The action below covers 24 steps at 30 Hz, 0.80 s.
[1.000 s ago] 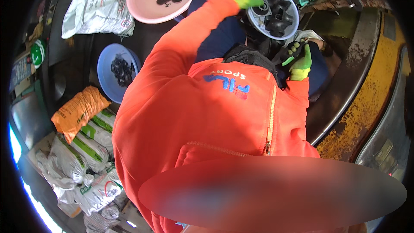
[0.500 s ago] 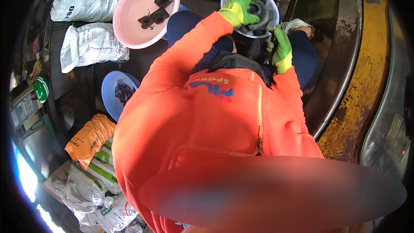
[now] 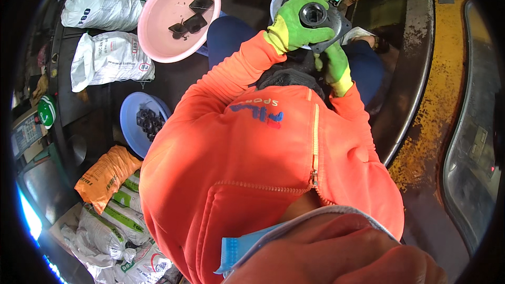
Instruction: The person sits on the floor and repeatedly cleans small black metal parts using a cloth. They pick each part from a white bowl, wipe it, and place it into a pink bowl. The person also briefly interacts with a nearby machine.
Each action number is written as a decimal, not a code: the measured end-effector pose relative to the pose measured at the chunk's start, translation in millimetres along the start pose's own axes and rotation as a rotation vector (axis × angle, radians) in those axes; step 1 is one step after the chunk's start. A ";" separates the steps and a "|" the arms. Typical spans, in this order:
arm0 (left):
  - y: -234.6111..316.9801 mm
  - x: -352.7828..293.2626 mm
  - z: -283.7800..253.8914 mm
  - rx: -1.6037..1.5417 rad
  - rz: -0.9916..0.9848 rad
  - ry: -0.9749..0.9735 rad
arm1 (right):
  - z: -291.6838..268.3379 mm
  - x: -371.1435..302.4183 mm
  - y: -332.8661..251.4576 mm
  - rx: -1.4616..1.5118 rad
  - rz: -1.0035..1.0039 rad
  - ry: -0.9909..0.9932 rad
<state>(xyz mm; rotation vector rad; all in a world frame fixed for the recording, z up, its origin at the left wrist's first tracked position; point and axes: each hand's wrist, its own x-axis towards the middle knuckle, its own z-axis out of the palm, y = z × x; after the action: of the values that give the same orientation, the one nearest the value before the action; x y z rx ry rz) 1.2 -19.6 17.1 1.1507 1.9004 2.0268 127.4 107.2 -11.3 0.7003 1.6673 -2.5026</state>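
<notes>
- Far left, on dark floor point(image 3: 173, 81): two white woven sacks point(image 3: 108, 60), stacked-ish. Nearer: orange sack point(image 3: 102, 173) + more white/green sacks by it.
- Left of centre, far: round pink plastic basin point(image 3: 173, 31) w/ a few dark flat metal plates in it. Nearer, round blue plastic bowl point(image 3: 134, 126) holding small dark ring-like parts. Both well apart from the hands.
- Centre: orange zip-up sweatshirt point(image 3: 263, 179) fills most of view; sleeves run up to the work.
- Left hand point(image 3: 294, 23), yellow-green knit glove: fingers curled, clamped over the top and side of the dark grey metal housing w/ round bore point(image 3: 315, 18). Part is held up off the floor, in front of the chest, just over the pale blue basin point(image 3: 279, 0) at far centre.
- Right hand point(image 3: 334, 66), same glove: under/behind the housing, touching its lower edge; looks closed on it, but fingers mostly hidden – can't tell grip exactly.
- Step, as I judge: part picked up, being turned/inspected w/ both hands. Next move likely needs a steady two-hand hold while bore faces up.
- Right: curved steel rim point(image 3: 415, 73), then worn yellow-painted band point(image 3: 447, 100).
</notes>
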 end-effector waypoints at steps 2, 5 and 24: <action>4.7 -3.8 6.7 0.026 -0.039 0.007 | 5.2 8.7 16.3 -0.168 -0.498 0.111; 11.3 -10.2 18.2 -0.061 -0.121 0.022 | 2.3 20.0 24.0 -0.607 -0.922 0.073; 19.9 4.0 -17.9 -0.385 0.030 -0.810 | 3.8 -10.0 -3.3 -0.184 -0.336 -0.498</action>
<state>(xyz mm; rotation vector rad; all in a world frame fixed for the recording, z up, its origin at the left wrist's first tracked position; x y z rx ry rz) -4.5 -35.5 38.3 1.5503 1.0556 1.4757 134.1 103.2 -3.4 -0.2278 1.8869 -2.3882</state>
